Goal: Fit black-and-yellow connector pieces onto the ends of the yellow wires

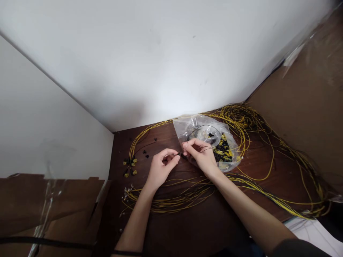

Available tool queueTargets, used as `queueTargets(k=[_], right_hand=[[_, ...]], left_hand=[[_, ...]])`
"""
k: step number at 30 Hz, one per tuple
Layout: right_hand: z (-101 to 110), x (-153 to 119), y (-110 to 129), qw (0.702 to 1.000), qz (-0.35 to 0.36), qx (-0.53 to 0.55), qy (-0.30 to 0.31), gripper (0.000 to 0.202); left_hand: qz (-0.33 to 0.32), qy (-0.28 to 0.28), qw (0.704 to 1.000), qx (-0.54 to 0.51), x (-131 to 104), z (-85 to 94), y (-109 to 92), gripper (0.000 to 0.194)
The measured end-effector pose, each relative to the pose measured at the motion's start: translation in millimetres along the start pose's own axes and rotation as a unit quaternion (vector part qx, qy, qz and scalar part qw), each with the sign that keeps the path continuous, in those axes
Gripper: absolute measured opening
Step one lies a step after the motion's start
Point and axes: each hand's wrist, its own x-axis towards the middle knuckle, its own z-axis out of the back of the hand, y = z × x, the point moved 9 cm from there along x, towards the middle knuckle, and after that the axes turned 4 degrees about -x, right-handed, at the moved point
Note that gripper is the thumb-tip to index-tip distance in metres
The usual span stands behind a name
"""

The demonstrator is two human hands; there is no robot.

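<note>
Wires, yellow and dark, stretch across the dark brown surface, bundled under the forearms and coiled at the far right. On it lies a clear plastic bag of yellow and black connectors. Beside it, both hands grasp: the right hand pinches a thin dark wire; the left hand, near it, pinches a small dark piece, too small to identify.

Dark sleeve, right arm (thin black strip, left forearm).
</note>
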Motion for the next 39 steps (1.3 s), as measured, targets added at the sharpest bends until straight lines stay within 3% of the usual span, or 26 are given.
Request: queueTargets(k=[4,13,21,23,26,31,39], right_hand=[[7.9,0.8,6.2,0.998,0.010,0.044,-0.044,0.024],[-16.9,-2.6,6.0,0.987,0.084,-0.098,0.097,0.019],[14.2,0.4,9.0,0.995,0.050,-0.048,-0.065,0.023],[13.4,0.6,8.1,0.996,0.045,-0.034,-0.062,0.024],[3.1,0.6,6.0,0.998,0.045,-0.041,-0.008,0.025],[-9.2,-2.7,11.2,0.987,0.097,-0.115,0.051,0.022],[17.1,0.8,3.0,0.996,0.037,-0.029,-0.080,0.025]], left_hand=[[0.001,-0.004,1.000,0.000,0.6,0.7,1.6,0.014],[-0.002,0.002,1.000,-0.006,0.2,-0.3,-2.8,0.013],[0.001,-0.004,1.000,-0.008,0.6,0.7,2.2,0.014],[0.002,-0.005,1.000,-0.006,0.4,0.8,1.7,0.014],[0.001,-0.007,1.000,-0.009,0.4,1.1,-0.6,0.014],[0.002,-0.002,1.000,-0.015,0.7,0.0,-2.8,0.014],[0.000,-0.010,1.000,-0.016,0.8,0.8,-1.2,0.013]])
